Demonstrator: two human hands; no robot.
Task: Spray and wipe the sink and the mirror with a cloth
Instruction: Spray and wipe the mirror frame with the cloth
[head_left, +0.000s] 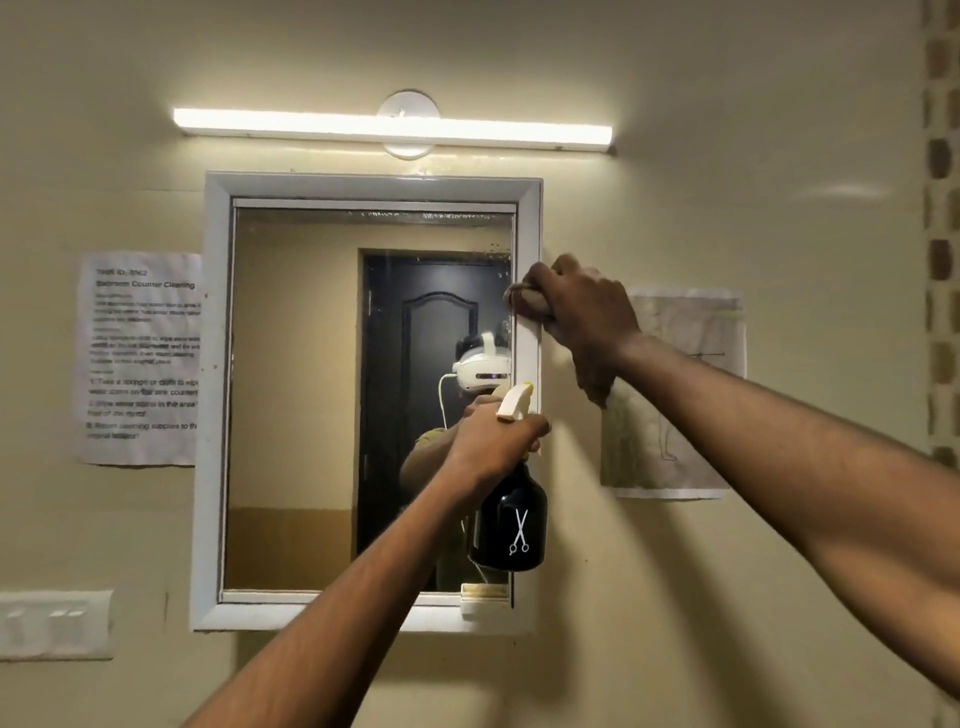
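Mirror on cream wall

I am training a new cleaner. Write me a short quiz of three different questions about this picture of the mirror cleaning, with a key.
1. True or false: the left hand holds a black spray bottle in front of the mirror.
2. Which part does the right hand press its cloth against?
A. the mirror's lower left corner
B. the right edge of the mirror frame, in its upper half
C. the tube light
3. Fill in: the white symbol on the bottle shows a pair of ____.

Key: 1 true; 2 B; 3 scissors.
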